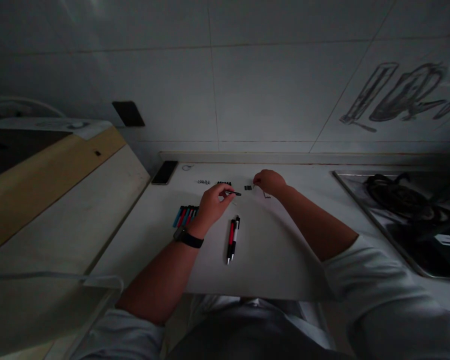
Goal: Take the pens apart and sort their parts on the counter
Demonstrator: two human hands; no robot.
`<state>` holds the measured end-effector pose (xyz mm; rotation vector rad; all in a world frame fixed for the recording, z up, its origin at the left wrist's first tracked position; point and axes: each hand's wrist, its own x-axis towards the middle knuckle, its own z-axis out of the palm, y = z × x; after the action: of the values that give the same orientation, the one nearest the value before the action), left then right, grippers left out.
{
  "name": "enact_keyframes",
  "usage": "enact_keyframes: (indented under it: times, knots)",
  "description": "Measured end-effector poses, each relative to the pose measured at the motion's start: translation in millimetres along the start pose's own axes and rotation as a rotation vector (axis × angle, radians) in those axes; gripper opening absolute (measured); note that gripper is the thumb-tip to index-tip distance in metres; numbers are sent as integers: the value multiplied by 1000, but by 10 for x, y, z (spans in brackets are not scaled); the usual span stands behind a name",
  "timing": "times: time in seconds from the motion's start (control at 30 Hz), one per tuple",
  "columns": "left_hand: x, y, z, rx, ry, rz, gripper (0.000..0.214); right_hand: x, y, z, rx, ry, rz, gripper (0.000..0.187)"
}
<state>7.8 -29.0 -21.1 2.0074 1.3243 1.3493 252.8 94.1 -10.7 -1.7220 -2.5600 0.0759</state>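
Observation:
My left hand (213,202) is closed in a pinch on a thin dark pen part (235,193) that points right, just above the white counter (270,250). My right hand (269,181) rests further back with its fingers curled over small parts; what it holds is hidden. Between the hands lies a small black piece (248,187). Two assembled pens (233,238), one red and one white, lie side by side near me. A row of blue, red and black pen barrels (185,215) lies left of my left hand. I wear a dark watch (187,237) on the left wrist.
A dark phone (165,172) lies at the counter's back left corner. Small springs (203,182) and a row of black pieces (224,183) sit near the tiled wall. A gas hob (405,210) fills the right side. A wooden-edged unit (41,185) stands left.

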Motion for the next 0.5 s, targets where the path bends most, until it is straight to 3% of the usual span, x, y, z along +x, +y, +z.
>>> enact_keyframes:
  times: [0.2, 0.5]
  knots:
    - [11, 54, -46, 4, 18, 3, 13, 168, 65, 64, 3, -33, -50, 20]
    - [21, 68, -58, 6, 29, 21, 13, 173, 46, 128, 66, 1, -46, 17]
